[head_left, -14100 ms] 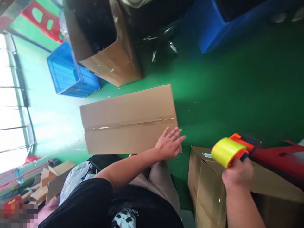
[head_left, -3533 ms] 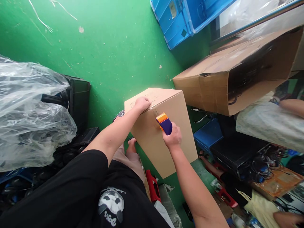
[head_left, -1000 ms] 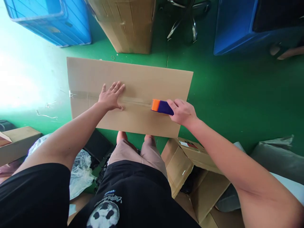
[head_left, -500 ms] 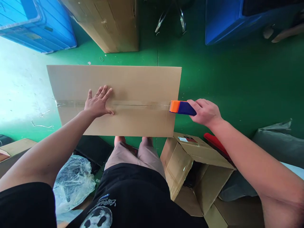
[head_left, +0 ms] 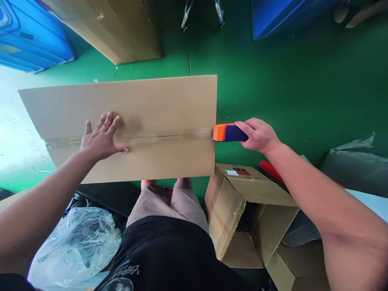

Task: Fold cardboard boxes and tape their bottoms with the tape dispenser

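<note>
A long cardboard box [head_left: 157,105] lies before me with its closed top facing up. Clear packing tape [head_left: 151,138] runs along the middle seam. My left hand [head_left: 101,137] rests flat on the box's left part, fingers spread. In my right hand [head_left: 259,135] is a tape dispenser [head_left: 228,132], orange at the front and dark blue at the grip. Its orange end meets the right edge of the box, right at the seam. The tape roll inside it cannot be made out.
An open cardboard carton [head_left: 251,218] stands at lower right by my legs. Clear plastic wrap [head_left: 81,242] is bunched at lower left. A tall carton [head_left: 121,32] and blue bins [head_left: 30,40] [head_left: 281,16] stand beyond on the green floor [head_left: 291,93].
My left hand has shifted left across the view, still flat on the box. The box's left end now reaches further left. The dispenser has moved slightly left and up, staying at the right edge.
</note>
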`<state>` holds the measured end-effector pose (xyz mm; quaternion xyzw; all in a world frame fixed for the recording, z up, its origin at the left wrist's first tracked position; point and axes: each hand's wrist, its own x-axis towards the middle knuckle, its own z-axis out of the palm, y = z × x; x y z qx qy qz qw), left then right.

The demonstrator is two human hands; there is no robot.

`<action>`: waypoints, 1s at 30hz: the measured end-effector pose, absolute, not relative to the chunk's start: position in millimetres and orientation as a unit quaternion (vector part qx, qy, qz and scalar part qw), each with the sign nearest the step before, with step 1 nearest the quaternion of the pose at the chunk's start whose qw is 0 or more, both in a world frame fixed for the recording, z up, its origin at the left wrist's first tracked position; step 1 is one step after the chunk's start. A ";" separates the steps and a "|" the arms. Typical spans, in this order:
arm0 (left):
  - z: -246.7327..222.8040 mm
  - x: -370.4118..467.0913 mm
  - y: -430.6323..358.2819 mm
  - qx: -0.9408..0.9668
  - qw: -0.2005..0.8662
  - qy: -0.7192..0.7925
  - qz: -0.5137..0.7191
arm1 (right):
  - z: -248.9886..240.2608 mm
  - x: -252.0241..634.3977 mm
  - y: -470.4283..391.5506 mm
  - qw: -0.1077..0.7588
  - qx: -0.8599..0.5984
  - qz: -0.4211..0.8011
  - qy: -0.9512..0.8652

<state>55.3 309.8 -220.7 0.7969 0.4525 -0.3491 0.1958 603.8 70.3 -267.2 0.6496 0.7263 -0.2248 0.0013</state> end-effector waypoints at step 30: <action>-199.0 96.9 283.3 0.791 0.202 0.471 -0.335 | -249.1 592.7 90.3 0.119 0.625 -0.179 0.751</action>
